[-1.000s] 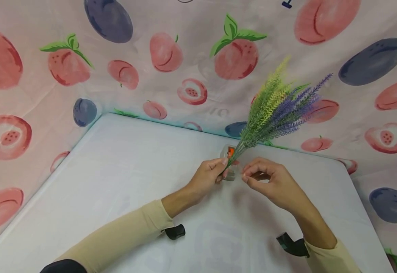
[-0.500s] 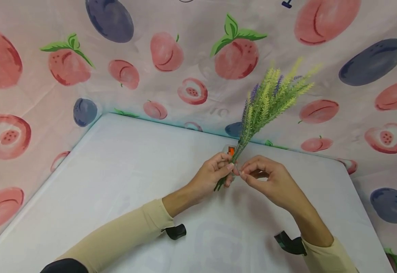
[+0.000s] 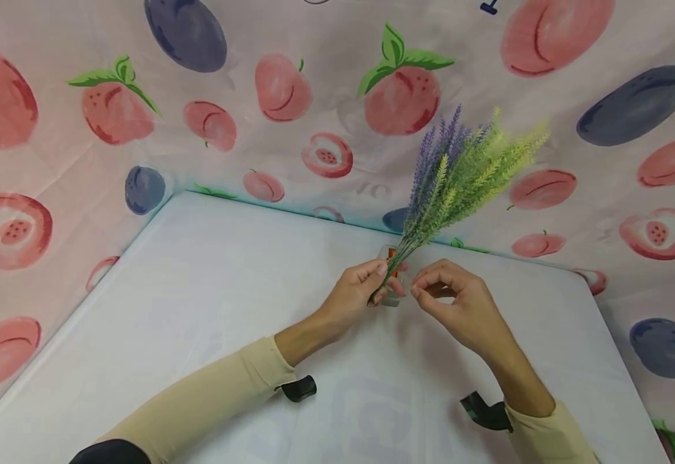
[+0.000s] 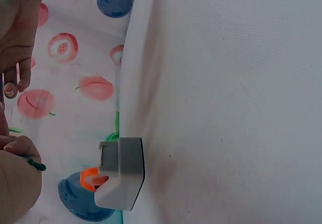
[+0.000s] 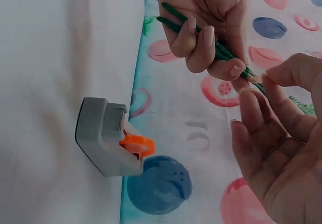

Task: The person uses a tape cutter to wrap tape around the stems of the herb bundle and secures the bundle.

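In the head view, my left hand [image 3: 346,299] grips the lower stems of a bunch of artificial lavender [image 3: 459,180], purple sprays at left and yellow-green at right. The bunch leans up and to the right. Green stem ends [image 5: 173,12] stick out past the curled fingers in the right wrist view. Close beside the stems, my right hand [image 3: 467,303] pinches a thin clear strip, apparently tape, between thumb and forefinger; the strip is barely visible. Behind the left hand stands a grey tape dispenser [image 5: 100,138] with an orange core, partly hidden by it in the head view.
A white-covered table [image 3: 227,270] lies under both hands. Its back edge meets a hanging cloth [image 3: 337,84] printed with peaches and plums. Black wrist mounts [image 3: 299,389] show at both sleeves.
The left hand has turned the lavender bunch about its stems: purple sprays, first at right, now stand at left, yellow-green at right. The right hand stays beside the stems, almost in place.
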A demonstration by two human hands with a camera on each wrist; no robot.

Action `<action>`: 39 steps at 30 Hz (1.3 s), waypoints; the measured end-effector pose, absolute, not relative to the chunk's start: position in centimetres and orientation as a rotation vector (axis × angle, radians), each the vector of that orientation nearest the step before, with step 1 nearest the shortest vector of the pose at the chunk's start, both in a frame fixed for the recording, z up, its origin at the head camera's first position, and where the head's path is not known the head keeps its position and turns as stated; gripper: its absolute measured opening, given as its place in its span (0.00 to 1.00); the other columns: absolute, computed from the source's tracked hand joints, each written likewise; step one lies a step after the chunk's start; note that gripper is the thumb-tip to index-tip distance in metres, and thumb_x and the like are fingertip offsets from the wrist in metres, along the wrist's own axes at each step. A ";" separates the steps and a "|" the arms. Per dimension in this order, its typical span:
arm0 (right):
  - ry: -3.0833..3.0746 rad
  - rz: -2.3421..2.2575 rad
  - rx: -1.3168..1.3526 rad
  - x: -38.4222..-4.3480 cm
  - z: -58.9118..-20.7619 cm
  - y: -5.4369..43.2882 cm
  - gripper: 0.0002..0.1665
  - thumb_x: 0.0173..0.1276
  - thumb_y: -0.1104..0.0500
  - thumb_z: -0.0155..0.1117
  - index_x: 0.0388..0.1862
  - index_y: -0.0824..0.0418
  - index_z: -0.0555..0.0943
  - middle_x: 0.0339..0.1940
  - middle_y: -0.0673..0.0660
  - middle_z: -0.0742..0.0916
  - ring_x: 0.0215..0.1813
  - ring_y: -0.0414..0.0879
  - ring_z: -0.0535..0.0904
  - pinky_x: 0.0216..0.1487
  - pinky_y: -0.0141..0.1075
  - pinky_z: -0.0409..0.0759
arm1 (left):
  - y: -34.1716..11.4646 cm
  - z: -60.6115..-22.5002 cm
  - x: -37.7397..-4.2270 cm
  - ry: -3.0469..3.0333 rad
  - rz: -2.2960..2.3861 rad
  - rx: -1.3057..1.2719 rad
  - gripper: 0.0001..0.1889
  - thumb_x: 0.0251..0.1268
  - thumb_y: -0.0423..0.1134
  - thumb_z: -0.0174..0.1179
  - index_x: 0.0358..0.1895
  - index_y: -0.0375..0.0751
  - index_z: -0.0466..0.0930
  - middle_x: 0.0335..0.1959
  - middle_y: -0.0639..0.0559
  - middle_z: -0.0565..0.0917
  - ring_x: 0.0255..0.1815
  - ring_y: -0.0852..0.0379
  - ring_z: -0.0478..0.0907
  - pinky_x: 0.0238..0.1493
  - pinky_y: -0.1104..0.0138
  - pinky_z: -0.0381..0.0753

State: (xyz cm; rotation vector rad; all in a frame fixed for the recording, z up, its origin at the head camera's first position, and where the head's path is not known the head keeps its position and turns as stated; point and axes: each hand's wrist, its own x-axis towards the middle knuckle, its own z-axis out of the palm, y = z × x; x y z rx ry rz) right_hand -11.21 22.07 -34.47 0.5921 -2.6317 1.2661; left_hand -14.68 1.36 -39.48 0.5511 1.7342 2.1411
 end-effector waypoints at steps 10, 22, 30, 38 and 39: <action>-2.428 1.435 0.565 -11.0 -34.9 21.1 0.02 0.72 0.63 0.67 0.40 0.56 0.85 0.39 0.50 0.85 0.39 0.44 0.83 0.43 0.31 0.82 | 1.4 -39.7 -14.7 1.681 2.183 0.581 0.17 0.83 0.39 0.47 0.64 0.36 0.76 0.36 0.48 0.78 0.27 0.58 0.70 0.29 0.69 0.72; -2.424 1.525 0.423 -11.6 -34.0 20.1 0.07 0.73 0.59 0.68 0.40 0.62 0.86 0.33 0.54 0.87 0.32 0.45 0.83 0.36 0.34 0.83 | 1.1 -39.7 -14.6 1.657 2.151 0.684 0.26 0.81 0.31 0.47 0.78 0.38 0.60 0.45 0.47 0.78 0.33 0.60 0.74 0.35 0.70 0.75; -2.425 1.535 0.373 -12.0 -34.0 19.9 0.09 0.73 0.56 0.68 0.41 0.62 0.87 0.33 0.54 0.87 0.34 0.48 0.83 0.36 0.34 0.83 | 1.3 -39.8 -14.7 1.634 2.179 0.523 0.20 0.77 0.31 0.55 0.69 0.37 0.74 0.49 0.28 0.82 0.25 0.61 0.74 0.27 0.70 0.76; -2.357 1.523 0.277 -11.9 -33.9 19.1 0.10 0.72 0.56 0.69 0.40 0.62 0.88 0.30 0.53 0.88 0.29 0.45 0.83 0.31 0.33 0.81 | 1.7 -39.7 -14.4 1.647 2.210 0.562 0.16 0.80 0.32 0.51 0.65 0.33 0.73 0.40 0.50 0.83 0.32 0.59 0.74 0.32 0.72 0.73; -2.346 1.513 0.280 -12.0 -33.8 19.1 0.09 0.72 0.56 0.68 0.40 0.61 0.88 0.30 0.53 0.88 0.30 0.44 0.82 0.31 0.33 0.81 | 1.8 -39.7 -14.4 1.646 2.213 0.582 0.17 0.80 0.32 0.50 0.66 0.33 0.73 0.41 0.50 0.83 0.34 0.59 0.75 0.34 0.72 0.74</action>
